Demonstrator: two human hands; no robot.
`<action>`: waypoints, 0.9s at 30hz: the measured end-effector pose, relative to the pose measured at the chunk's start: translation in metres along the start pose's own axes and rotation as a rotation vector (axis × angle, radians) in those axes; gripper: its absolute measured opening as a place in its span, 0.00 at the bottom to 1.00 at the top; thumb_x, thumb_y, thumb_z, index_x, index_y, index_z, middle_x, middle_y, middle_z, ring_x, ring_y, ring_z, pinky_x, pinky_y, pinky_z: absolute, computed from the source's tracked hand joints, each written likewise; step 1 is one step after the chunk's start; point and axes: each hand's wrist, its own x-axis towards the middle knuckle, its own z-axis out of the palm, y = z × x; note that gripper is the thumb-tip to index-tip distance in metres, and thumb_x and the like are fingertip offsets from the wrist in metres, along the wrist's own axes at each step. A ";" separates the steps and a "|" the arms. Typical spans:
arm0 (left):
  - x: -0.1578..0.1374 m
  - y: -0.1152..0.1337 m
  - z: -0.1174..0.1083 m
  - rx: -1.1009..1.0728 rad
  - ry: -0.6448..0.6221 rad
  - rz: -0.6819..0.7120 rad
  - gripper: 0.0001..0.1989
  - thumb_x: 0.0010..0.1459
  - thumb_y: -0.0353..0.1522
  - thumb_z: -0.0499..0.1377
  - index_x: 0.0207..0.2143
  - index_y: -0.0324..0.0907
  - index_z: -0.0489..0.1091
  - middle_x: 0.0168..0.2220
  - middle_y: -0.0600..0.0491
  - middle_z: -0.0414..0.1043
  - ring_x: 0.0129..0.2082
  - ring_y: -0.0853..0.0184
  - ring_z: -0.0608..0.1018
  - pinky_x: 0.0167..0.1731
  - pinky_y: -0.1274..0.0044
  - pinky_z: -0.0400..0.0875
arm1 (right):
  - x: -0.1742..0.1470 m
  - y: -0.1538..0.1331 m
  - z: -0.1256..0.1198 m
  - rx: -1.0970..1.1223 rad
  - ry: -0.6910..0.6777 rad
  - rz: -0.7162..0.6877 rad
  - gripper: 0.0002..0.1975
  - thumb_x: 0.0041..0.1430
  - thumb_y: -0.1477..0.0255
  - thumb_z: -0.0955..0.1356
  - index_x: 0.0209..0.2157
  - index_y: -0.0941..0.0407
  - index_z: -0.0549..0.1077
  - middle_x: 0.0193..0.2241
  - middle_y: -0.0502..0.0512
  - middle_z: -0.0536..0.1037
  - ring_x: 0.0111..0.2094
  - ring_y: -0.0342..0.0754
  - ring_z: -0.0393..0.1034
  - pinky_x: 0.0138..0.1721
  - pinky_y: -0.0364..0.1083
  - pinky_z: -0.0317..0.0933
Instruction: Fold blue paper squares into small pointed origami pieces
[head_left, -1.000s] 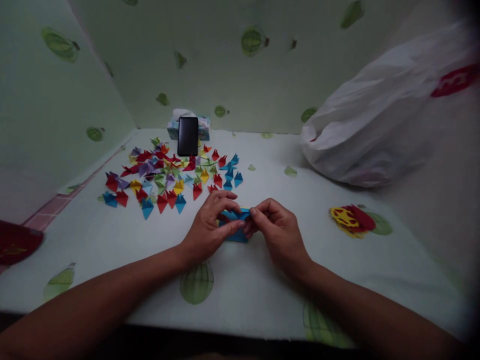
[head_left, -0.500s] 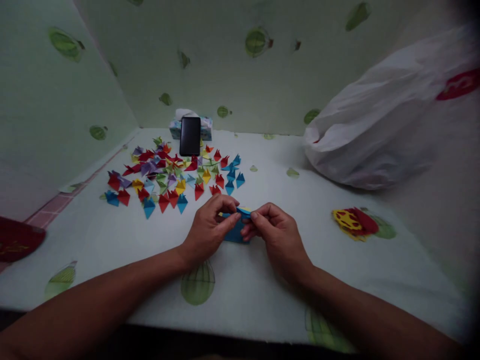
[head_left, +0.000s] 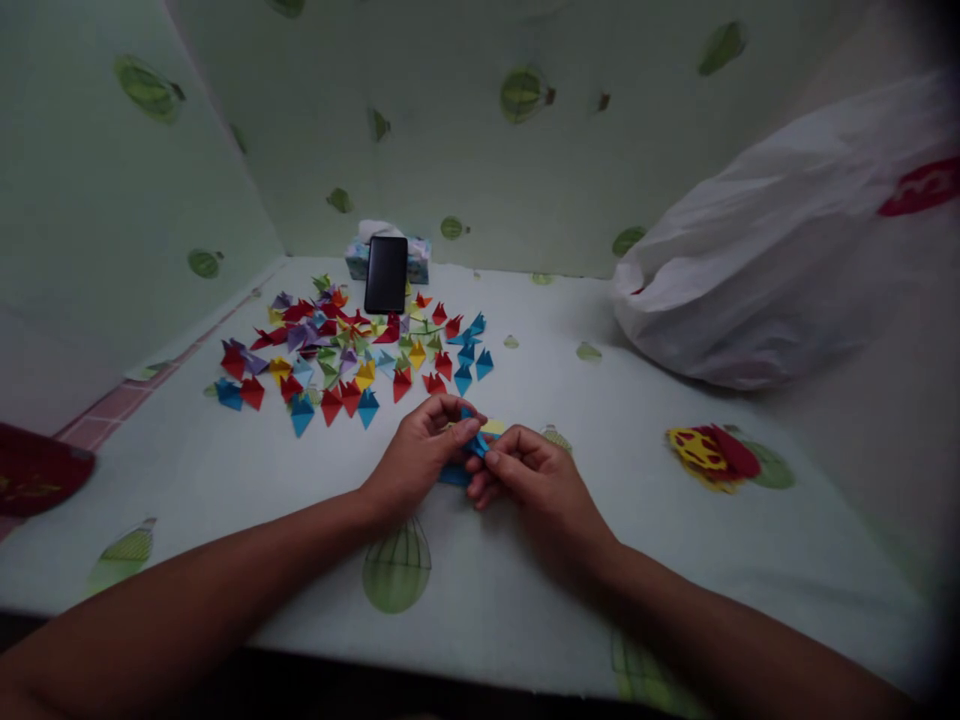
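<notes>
A small folded piece of blue paper (head_left: 478, 444) is pinched between both hands above the table. My left hand (head_left: 426, 447) grips its upper end between thumb and fingers, and my right hand (head_left: 538, 480) pinches the lower end. Beneath them lies more blue paper (head_left: 453, 475), with a yellow sheet (head_left: 494, 426) showing behind; my fingers cover much of both. Beyond my hands spreads a group of folded paper cranes in red, blue, purple, green and yellow, among them a blue crane (head_left: 301, 413) and a red crane (head_left: 402, 383).
A phone (head_left: 386, 275) leans against a tissue box (head_left: 356, 259) at the back. On the right stand a full white plastic bag (head_left: 727, 290) and, nearer, red and yellow cut-out pieces (head_left: 709, 452). A dark red object (head_left: 41, 470) sits at the left edge.
The blue paper has turned from nearly level to a steep slant. My right hand has come slightly lower and closer to the left. The view has shifted a little.
</notes>
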 end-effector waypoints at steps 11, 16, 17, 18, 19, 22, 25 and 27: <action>0.007 -0.006 -0.007 -0.046 0.024 -0.009 0.12 0.52 0.37 0.69 0.36 0.40 0.76 0.33 0.55 0.75 0.28 0.74 0.73 0.29 0.80 0.67 | 0.002 -0.001 -0.003 -0.167 -0.145 0.080 0.12 0.56 0.65 0.72 0.26 0.57 0.70 0.20 0.50 0.78 0.21 0.42 0.73 0.26 0.42 0.69; 0.004 -0.005 -0.005 -0.112 -0.023 -0.065 0.11 0.52 0.36 0.70 0.35 0.40 0.77 0.29 0.56 0.74 0.28 0.73 0.74 0.31 0.80 0.67 | 0.004 -0.002 -0.005 -0.162 -0.026 -0.019 0.14 0.57 0.61 0.72 0.30 0.55 0.67 0.23 0.47 0.76 0.19 0.40 0.69 0.21 0.41 0.65; 0.003 -0.004 -0.004 -0.110 -0.047 -0.073 0.11 0.52 0.36 0.69 0.35 0.39 0.77 0.28 0.55 0.74 0.28 0.73 0.74 0.32 0.79 0.68 | 0.004 -0.002 -0.005 -0.170 -0.007 -0.036 0.13 0.57 0.61 0.72 0.31 0.55 0.68 0.23 0.46 0.75 0.18 0.40 0.68 0.20 0.41 0.64; 0.002 -0.003 -0.003 -0.100 -0.073 -0.080 0.11 0.53 0.37 0.69 0.35 0.39 0.77 0.27 0.55 0.74 0.28 0.72 0.75 0.32 0.78 0.68 | 0.005 -0.003 -0.006 -0.178 0.003 -0.047 0.13 0.57 0.61 0.72 0.33 0.55 0.68 0.23 0.45 0.74 0.17 0.40 0.67 0.19 0.41 0.63; 0.001 -0.002 -0.002 -0.083 -0.097 -0.086 0.11 0.54 0.37 0.68 0.36 0.38 0.77 0.26 0.55 0.74 0.28 0.71 0.75 0.32 0.78 0.68 | 0.005 -0.003 -0.006 -0.182 0.007 -0.053 0.13 0.57 0.62 0.72 0.34 0.55 0.69 0.23 0.45 0.74 0.17 0.39 0.66 0.19 0.41 0.62; -0.001 0.000 -0.001 -0.025 -0.108 -0.070 0.13 0.54 0.37 0.68 0.39 0.39 0.75 0.29 0.54 0.75 0.30 0.70 0.75 0.34 0.77 0.69 | 0.005 -0.003 -0.007 -0.187 -0.014 -0.059 0.13 0.57 0.62 0.72 0.35 0.55 0.70 0.22 0.44 0.73 0.17 0.39 0.66 0.19 0.41 0.62; 0.000 -0.001 -0.002 0.006 -0.025 -0.008 0.14 0.52 0.34 0.69 0.39 0.41 0.72 0.32 0.56 0.74 0.31 0.72 0.74 0.35 0.79 0.68 | 0.005 -0.003 -0.008 -0.190 -0.017 -0.060 0.12 0.56 0.63 0.72 0.33 0.55 0.69 0.21 0.44 0.72 0.17 0.40 0.66 0.20 0.41 0.62; 0.001 -0.001 -0.002 0.016 -0.008 0.005 0.13 0.52 0.34 0.69 0.36 0.41 0.70 0.30 0.58 0.72 0.30 0.73 0.73 0.33 0.79 0.67 | 0.005 -0.004 -0.008 -0.190 -0.007 -0.055 0.12 0.56 0.63 0.72 0.32 0.55 0.69 0.21 0.44 0.72 0.18 0.40 0.66 0.20 0.41 0.62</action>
